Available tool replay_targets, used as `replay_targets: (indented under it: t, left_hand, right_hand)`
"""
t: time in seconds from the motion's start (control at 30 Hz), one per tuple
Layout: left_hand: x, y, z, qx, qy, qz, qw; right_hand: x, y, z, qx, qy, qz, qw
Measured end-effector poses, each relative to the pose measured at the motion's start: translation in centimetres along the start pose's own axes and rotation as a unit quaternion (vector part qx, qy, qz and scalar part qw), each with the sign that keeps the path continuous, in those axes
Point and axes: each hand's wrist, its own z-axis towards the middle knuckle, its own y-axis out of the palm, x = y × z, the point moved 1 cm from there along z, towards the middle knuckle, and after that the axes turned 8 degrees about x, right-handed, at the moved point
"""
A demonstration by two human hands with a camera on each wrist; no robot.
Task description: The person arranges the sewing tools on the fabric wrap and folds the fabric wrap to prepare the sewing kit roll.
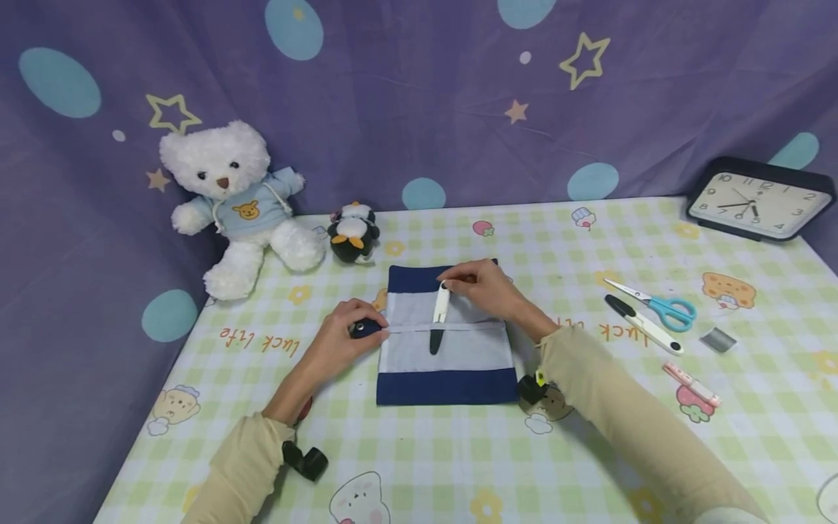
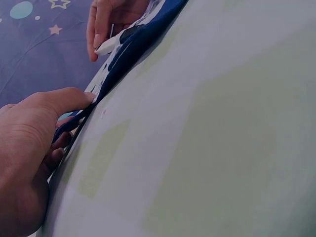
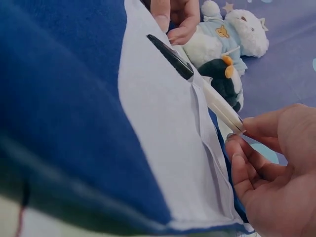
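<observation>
A fabric organiser [image 1: 447, 388] with navy ends and a pale lining lies unfolded on the table. At its left edge my left hand [image 1: 342, 336] pinches a navy tab with a metal snap, thumb on top. My right hand [image 1: 487, 290] pinches the white end of a slim tool [image 1: 441, 300], which has a white handle and a dark pointed end. The tool lies across the strip [image 3: 206, 123] in the lining's middle. Its dark end [image 3: 170, 57] shows on the near side of that strip. The exact kind of tool is unclear.
On the right lie blue-handled scissors [image 1: 668, 309], a similar black-and-white tool [image 1: 644, 326], a small grey piece [image 1: 718, 339] and a pink slim item [image 1: 692, 383]. A clock [image 1: 759, 198] stands at the back right. A white teddy bear [image 1: 245, 211] and a penguin toy [image 1: 353, 233] sit back left.
</observation>
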Motion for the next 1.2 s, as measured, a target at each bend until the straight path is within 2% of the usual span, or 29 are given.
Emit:
replay_targets:
  t: [0.7,1.2]
  left_hand:
    - [0.13,0.07,0.09,0.004,0.006,0.009,0.9999]
    - [0.1,0.08,0.08,0.007,0.007,0.005,0.9999]
  right_hand:
    - [-0.24,0.61,-0.16,-0.043,0.003,-0.018,0.9989]
    - [-0.42,1.0,-0.29,-0.058,-0.023,-0.05,0.9968]
